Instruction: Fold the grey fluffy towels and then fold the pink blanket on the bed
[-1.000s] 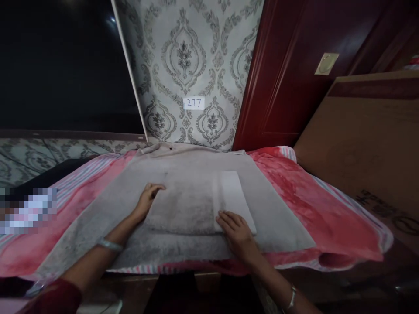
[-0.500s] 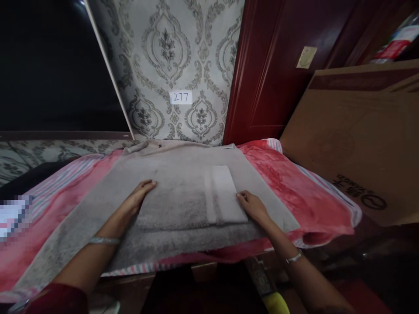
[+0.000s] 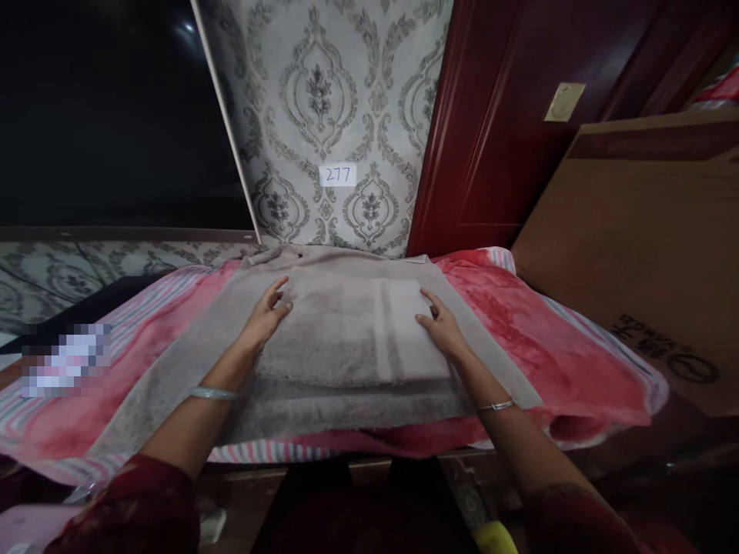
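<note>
A folded grey towel (image 3: 329, 331) with pale bands near its right end lies flat on a larger grey cloth (image 3: 190, 362). At the towel's left edge is my left hand (image 3: 266, 314), its thumb and fingers apart. My right hand (image 3: 441, 323) is at the right edge, thumb and forefinger spread near the pale end. Neither hand has its fingers closed on the fabric. Whether the fingertips touch the towel, I cannot tell.
Under the grey cloth a red blanket (image 3: 496, 323) with striped edging covers the surface. A dark screen (image 3: 115, 115) stands at the left. To the right is a large cardboard box (image 3: 647, 231) before a dark red door (image 3: 490, 115). A "277" label (image 3: 338, 175) is on the wall.
Both hands have moved farther back along the towel's sides, and their fingers have spread. The towel still lies folded. The camera view has shifted a little to the left.
</note>
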The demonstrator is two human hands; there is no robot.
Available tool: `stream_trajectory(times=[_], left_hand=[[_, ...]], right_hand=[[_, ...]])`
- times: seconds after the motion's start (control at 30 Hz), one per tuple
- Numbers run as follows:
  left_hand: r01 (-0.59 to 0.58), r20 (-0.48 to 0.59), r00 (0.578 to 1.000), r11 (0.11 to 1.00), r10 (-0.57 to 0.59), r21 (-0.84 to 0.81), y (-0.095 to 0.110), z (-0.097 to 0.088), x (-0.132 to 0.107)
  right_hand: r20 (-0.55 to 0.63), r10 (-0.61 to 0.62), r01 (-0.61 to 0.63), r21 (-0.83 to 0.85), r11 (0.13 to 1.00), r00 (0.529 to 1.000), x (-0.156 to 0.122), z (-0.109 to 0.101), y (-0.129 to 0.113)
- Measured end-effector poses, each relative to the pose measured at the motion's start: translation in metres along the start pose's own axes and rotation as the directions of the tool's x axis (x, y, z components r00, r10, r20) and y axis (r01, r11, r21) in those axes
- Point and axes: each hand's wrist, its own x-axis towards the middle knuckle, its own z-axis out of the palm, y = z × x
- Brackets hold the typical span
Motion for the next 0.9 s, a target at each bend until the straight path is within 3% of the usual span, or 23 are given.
stream_trajectory(times=[0.07, 0.2, 0.3, 0.4, 0.5, 0.7, 0.9], left_hand=[[0.039, 0.001, 0.999, 0.999, -0.039, -0.021, -0.006, -0.004, -0.001], [0.276, 0.026, 0.961, 0.961, -0.275, -0.019, -0.036, -0.001, -0.005], [0.295, 0.030, 0.955, 0.956, -0.294, -0.001, -0.054, 0.003, -0.006], [0.366, 0.035, 0.930, 0.930, -0.366, -0.026, -0.053, 0.003, -0.001], [0.441, -0.031, 0.897, 0.897, -0.440, 0.041, -0.039, 0.006, 0.014], [0.395, -0.161, 0.918, 0.866, -0.362, 0.307, -0.019, 0.029, 0.046], [0.292, -0.172, 0.956, 0.789, -0.237, 0.540, -0.026, 0.056, 0.030]], right_hand=[[-0.014, -0.017, 0.017, 0.003, 1.000, 1.000, 0.001, -0.004, 0.004], [0.070, 0.090, -0.090, 0.001, 0.996, 0.994, -0.001, 0.002, 0.031], [0.069, 0.101, -0.093, -0.116, 0.989, 0.992, -0.003, 0.010, 0.053], [0.053, 0.116, -0.103, -0.206, 0.973, 0.992, -0.002, 0.011, 0.062], [0.064, 0.167, -0.143, -0.277, 0.950, 0.984, 0.001, 0.007, 0.058], [-0.018, 0.239, -0.213, -0.524, 0.825, 0.971, 0.015, 0.011, 0.029], [-0.061, 0.229, -0.213, -0.647, 0.732, 0.972, 0.010, 0.030, 0.013]])
